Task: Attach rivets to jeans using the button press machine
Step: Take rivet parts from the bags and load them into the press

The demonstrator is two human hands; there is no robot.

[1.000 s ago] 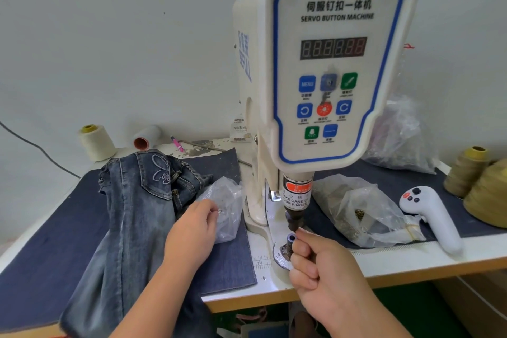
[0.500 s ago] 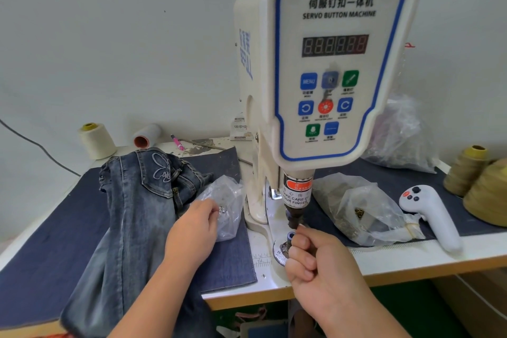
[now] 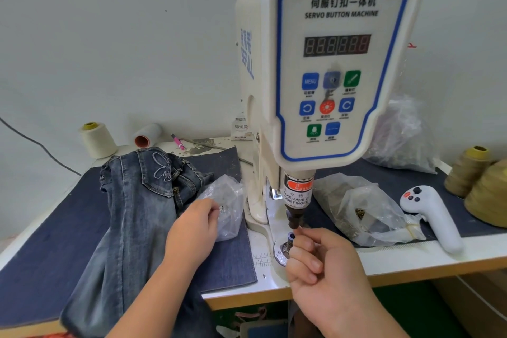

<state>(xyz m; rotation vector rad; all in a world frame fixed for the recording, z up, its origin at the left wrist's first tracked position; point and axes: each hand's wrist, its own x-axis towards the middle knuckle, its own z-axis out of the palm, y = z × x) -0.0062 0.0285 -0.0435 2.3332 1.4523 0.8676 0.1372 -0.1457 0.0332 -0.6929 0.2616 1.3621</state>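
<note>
I see right hand point(image 3: 326, 263) at button press machine point(image 3: 329, 68), fingers point(image 3: 304, 232) curled, tips pinched at lower die point(image 3: 291, 236) under punch; cannot tell if rivet held. Left hand point(image 3: 192, 230) curled, pinching small metal piece at mouth of clear bag point(image 3: 227, 206). Jeans point(image 3: 137, 200) lie left on tabletop point(image 3: 411, 261), hanging over front edge, apart from die. White controller point(image 3: 430, 214) right.
</note>
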